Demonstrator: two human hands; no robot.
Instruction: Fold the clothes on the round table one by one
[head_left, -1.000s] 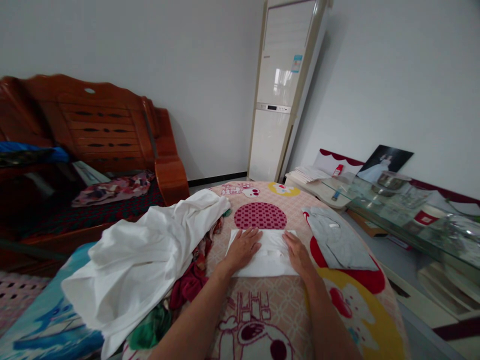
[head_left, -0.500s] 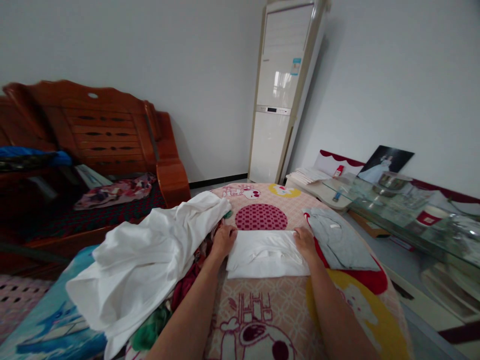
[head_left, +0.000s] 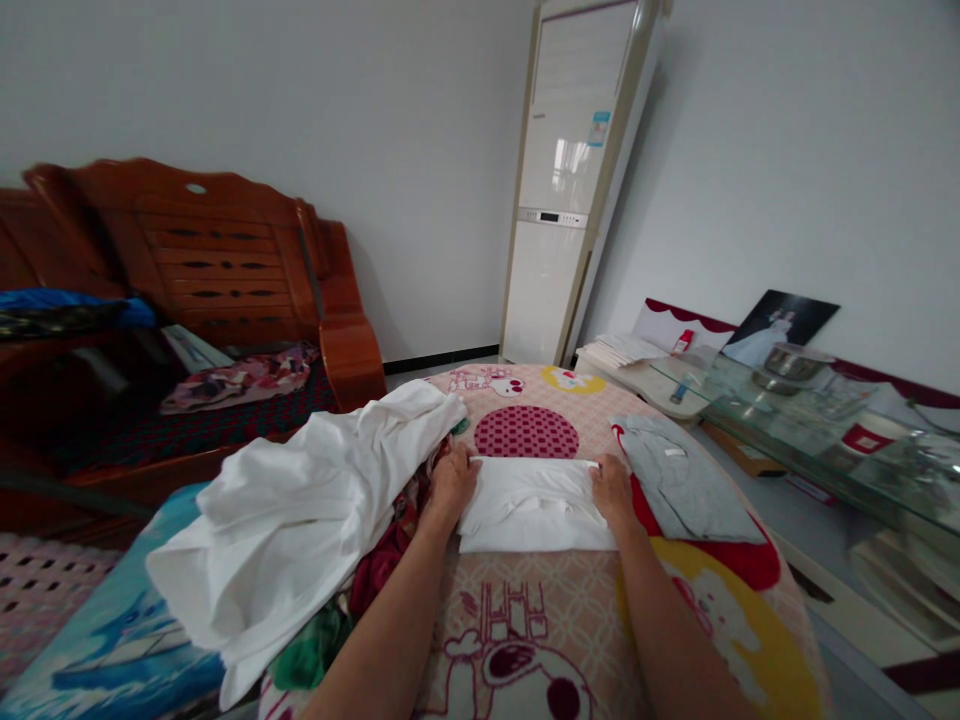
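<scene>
A white garment (head_left: 534, 505), folded into a flat rectangle, lies on the table's patterned cover (head_left: 525, 590). At its far left corner, my left hand (head_left: 453, 480) has its fingers closed on the cloth. My right hand (head_left: 613, 487) pinches the far right corner the same way. The far edge is stretched straight between both hands. Left of my left hand, a loose white garment (head_left: 300, 510) is heaped over dark red and green cloth (head_left: 311, 650). A folded grey shirt (head_left: 679, 480) rests to the right of my right hand, on red fabric.
On the right, a glass shelf (head_left: 795, 430) carries a metal bowl, a cup and a photo (head_left: 780, 325). Papers (head_left: 619, 350) lie on a cabinet behind it. A wooden bench (head_left: 217, 270) stands at the left, and a tall air conditioner (head_left: 559, 230) in the back corner.
The view has shifted slightly. Both hands keep hold of the folded white garment's far corners, which stay nearly in place on the table.
</scene>
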